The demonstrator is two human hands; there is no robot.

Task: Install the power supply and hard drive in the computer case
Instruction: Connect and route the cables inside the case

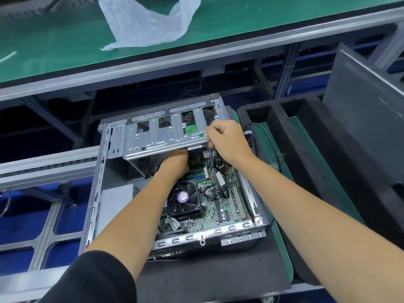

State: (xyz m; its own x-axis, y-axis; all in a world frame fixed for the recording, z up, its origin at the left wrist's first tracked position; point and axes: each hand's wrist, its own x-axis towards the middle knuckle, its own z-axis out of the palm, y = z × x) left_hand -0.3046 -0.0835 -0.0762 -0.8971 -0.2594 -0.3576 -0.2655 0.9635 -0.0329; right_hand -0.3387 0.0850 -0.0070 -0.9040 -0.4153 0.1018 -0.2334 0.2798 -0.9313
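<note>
We look down into an open grey metal computer case (pixel 99 193) lying on its side on a dark foam pad (pixel 207 278). Across the far end of the case sits a silver perforated steel drive cage (pixel 157 136), and through its cut-outs we see the small green circuit board of a hard drive (pixel 190 129) held inside the cage. Below the cage lies the green motherboard (pixel 229 206) with a black CPU cooler fan (pixel 184 199) bearing a round purple label.

Our left hand (pixel 175 162) reaches under the near edge of the drive cage; its fingers are hidden beneath the metal, so we cannot tell whether they are curled or straight, or whether they hold anything. Our right hand (pixel 227 141) is at the right near corner of the cage, fingers curled together and pinching a black cable (pixel 218 171) that runs down over the motherboard. A black sleeve (pixel 91 278) covers the left upper arm.

We cannot make out a power supply with certainty; the left part of the case shows a bare grey floor.

To the right stands a black foam tray with compartments (pixel 282 127), a green mat (pixel 328 178) beneath it, and a black metal side panel (pixel 367 101) leaning tilted. Behind, on a green conveyor belt (pixel 54 40), lies a crumpled clear plastic bag (pixel 142 22).
</note>
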